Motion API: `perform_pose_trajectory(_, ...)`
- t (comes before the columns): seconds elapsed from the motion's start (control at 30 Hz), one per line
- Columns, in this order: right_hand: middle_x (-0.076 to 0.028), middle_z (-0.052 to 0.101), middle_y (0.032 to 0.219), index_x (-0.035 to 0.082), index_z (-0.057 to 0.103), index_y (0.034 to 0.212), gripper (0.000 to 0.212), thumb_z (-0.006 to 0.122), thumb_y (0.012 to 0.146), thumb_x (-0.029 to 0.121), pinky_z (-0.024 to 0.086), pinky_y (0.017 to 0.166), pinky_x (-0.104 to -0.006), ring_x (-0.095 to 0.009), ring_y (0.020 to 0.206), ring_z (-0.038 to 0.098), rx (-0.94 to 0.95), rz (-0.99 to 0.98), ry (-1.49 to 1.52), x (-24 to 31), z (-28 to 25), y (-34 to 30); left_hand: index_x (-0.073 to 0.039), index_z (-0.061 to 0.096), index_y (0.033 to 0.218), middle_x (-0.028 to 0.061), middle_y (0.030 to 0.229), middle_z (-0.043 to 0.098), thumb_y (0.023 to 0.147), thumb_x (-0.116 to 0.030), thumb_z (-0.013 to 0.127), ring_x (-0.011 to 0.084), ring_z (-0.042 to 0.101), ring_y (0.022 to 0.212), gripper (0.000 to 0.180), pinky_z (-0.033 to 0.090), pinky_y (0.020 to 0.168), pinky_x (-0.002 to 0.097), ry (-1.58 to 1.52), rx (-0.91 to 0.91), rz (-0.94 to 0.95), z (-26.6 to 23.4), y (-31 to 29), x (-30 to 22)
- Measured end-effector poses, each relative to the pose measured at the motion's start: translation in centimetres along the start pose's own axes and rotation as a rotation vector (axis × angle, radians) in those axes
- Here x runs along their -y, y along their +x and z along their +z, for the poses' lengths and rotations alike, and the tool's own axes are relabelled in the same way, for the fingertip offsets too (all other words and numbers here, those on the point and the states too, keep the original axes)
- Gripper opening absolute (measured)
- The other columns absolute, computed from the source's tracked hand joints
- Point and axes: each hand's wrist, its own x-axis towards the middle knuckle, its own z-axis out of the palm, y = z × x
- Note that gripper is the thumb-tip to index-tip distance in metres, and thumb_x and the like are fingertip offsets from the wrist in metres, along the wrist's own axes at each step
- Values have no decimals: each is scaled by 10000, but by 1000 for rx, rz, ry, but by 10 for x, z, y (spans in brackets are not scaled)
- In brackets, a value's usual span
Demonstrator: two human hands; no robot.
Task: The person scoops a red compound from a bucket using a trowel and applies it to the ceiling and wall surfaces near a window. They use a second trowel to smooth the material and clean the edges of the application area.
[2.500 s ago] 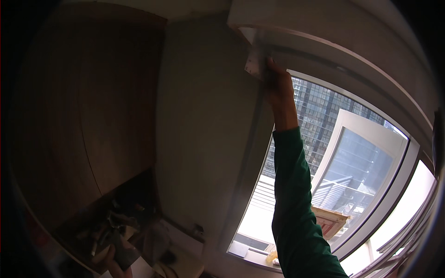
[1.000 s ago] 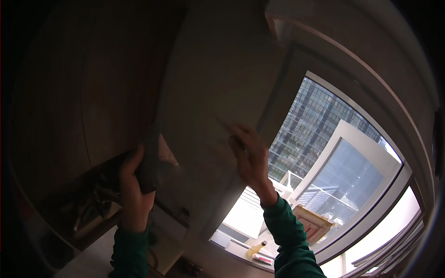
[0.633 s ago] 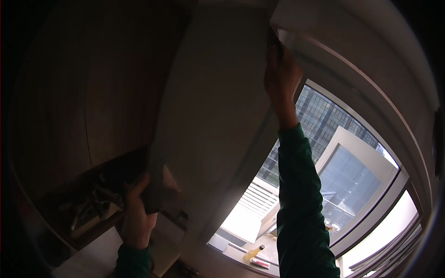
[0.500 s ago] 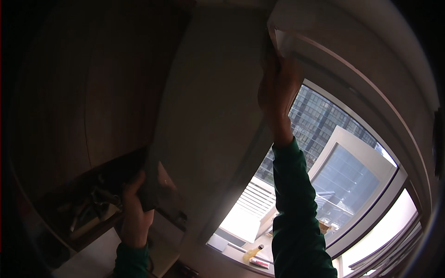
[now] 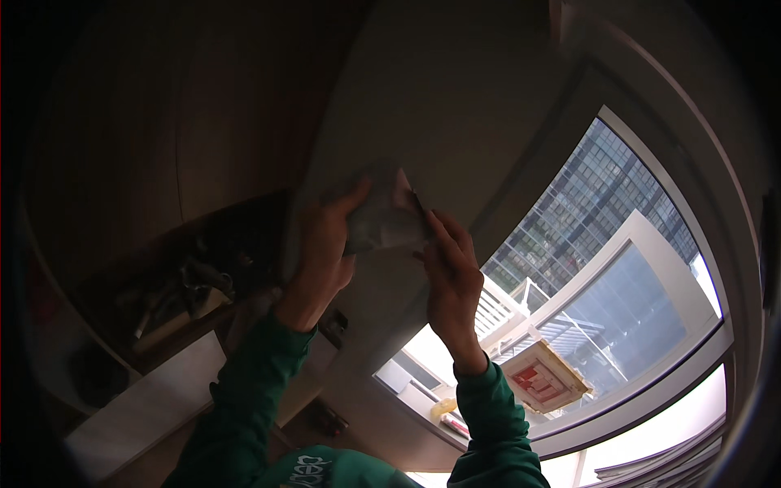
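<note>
Both hands are raised together in front of a dim, pale wall. Between them is a thin, shiny, dark grey flat thing (image 5: 382, 228), whose kind is too dark to tell. My left hand (image 5: 321, 248) grips its left side, with the thumb raised along it. My right hand (image 5: 454, 281) is closed at its right edge, the fingers pinching near a thin dark border. A pinkish patch shows at the top of the flat thing, perhaps a reflection. Green sleeves cover both forearms.
An open window (image 5: 618, 285) is at the right, with a tall building outside. A framed board (image 5: 543, 376) leans by it. On the sill lies a yellowish bottle (image 5: 443, 408). Dark cabinet doors (image 5: 175, 122) rise at the left, above a shelf (image 5: 175, 325) holding jumbled items.
My right hand has come down from the pale ledge at the upper right to the flat thing. My left hand has moved up and rightward with it. The view has shifted.
</note>
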Motion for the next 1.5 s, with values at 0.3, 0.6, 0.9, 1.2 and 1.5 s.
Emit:
perform_pose_trajectory(0.3,-152,601,1240,78,676,1208,460,588,807,-130,530,890,-376,-317,1136,597,51,-448,-551,8,-58,-7,15,657,1104,87,1013,685,914,-162,651,167,672,918,260,523,822,290,172,111,-6,3,0,-16)
perform_pose_trajectory(0.6,-148,607,1188,115,684,1156,535,685,658,-82,529,898,-433,-375,1125,583,117,-571,-783,22,-62,-1,16,700,1017,55,902,699,866,-158,716,129,652,848,231,493,767,261,473,157,273,26,-10,-15)
perform_pose_trajectory(0.9,-139,643,1120,64,642,1197,318,600,882,52,555,838,-403,-311,1028,642,107,-46,-37,0,-57,-14,33,667,1096,99,1045,681,902,-103,666,173,666,913,237,517,819,299,255,-5,395,-10,-5,-29)
perform_pose_trajectory(1.2,-45,594,807,54,583,1036,264,603,950,303,451,478,-233,-127,624,580,157,748,1435,-29,-21,-31,47,627,1137,107,1041,674,918,-133,634,191,674,937,283,551,820,321,-164,176,-205,0,-36,42)
perform_pose_trajectory(1.5,-34,598,881,45,582,1119,310,541,981,319,502,630,-260,-124,750,598,-77,659,1205,-22,6,-30,44,672,1033,90,944,688,822,-79,752,157,665,832,257,541,746,274,71,137,-40,-3,-45,47)
